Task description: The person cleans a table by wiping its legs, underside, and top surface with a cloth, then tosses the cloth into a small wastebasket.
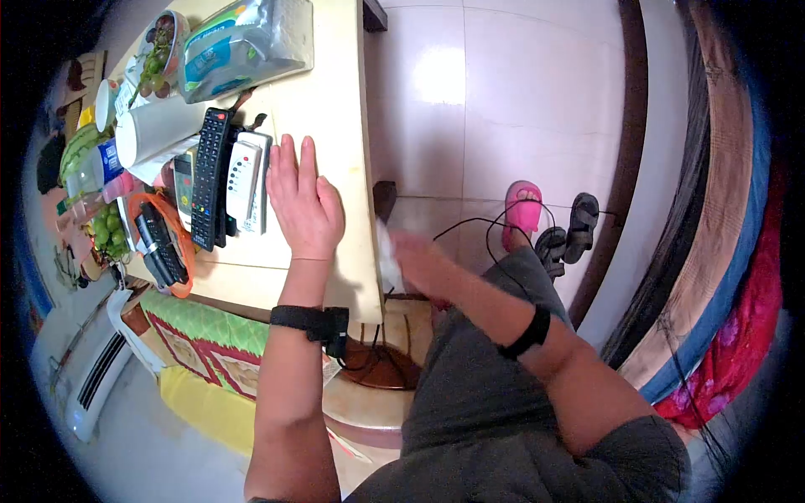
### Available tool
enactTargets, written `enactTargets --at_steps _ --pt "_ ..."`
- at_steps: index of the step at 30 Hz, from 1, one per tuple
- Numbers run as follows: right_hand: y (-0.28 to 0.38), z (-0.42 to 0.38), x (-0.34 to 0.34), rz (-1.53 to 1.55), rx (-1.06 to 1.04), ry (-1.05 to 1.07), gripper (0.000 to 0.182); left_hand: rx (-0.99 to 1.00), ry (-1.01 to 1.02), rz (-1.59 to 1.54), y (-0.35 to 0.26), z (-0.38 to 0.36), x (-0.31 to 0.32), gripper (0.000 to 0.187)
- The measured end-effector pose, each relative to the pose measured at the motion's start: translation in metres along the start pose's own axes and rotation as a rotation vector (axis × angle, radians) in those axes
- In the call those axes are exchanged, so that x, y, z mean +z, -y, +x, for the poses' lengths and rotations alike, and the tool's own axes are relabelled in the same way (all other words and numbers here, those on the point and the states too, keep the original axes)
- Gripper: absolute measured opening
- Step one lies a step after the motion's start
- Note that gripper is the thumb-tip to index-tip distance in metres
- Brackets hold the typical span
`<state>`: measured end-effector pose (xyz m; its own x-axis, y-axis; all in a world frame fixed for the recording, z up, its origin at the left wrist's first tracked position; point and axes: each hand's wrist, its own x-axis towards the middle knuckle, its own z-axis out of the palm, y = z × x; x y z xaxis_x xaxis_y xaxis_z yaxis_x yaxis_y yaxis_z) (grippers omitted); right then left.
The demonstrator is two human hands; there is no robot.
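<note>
My left hand lies flat on the pale table, palm down, its fingers stretched out and nothing held. Its fingertips are beside the white remote controls. A long black remote control lies just left of those. At the table's right edge my right hand is smeared by motion. Its fingers are closed on a white tissue, which touches or nearly touches the edge; blur hides its exact shape.
A plastic tissue pack, a bowl of grapes, a white paper roll and an orange-edged basket crowd the table's left side. A wooden stool stands below. Cables and dark sandals lie on the floor.
</note>
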<state>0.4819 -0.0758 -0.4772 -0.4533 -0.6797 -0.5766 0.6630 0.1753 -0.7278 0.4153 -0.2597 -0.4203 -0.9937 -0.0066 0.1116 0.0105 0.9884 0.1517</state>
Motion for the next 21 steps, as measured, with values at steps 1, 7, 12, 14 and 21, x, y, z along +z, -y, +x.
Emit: enactTargets --at_steps 1,7,12,14,21 --pt "-0.009 0.027 -0.011 0.044 -0.2 -0.099 0.023 0.001 0.021 0.002 -0.001 0.002 0.0 0.048" --pt "0.008 0.049 -0.039 0.221 -0.199 -0.209 0.028 0.011 0.019 -0.006 -0.002 0.004 0.0 0.047" --pt "-0.069 0.074 0.006 -0.163 -0.419 -0.126 0.041 0.017 0.047 0.015 -0.004 0.002 0.002 0.046" --pt "-0.065 0.079 -0.003 -0.145 -0.434 -0.134 0.04 0.011 0.044 -0.01 -0.006 0.003 0.002 0.045" --pt "-0.092 0.109 0.006 -0.054 -0.535 -0.031 0.044 -0.025 0.031 -0.086 0.004 0.0 0.011 0.048"
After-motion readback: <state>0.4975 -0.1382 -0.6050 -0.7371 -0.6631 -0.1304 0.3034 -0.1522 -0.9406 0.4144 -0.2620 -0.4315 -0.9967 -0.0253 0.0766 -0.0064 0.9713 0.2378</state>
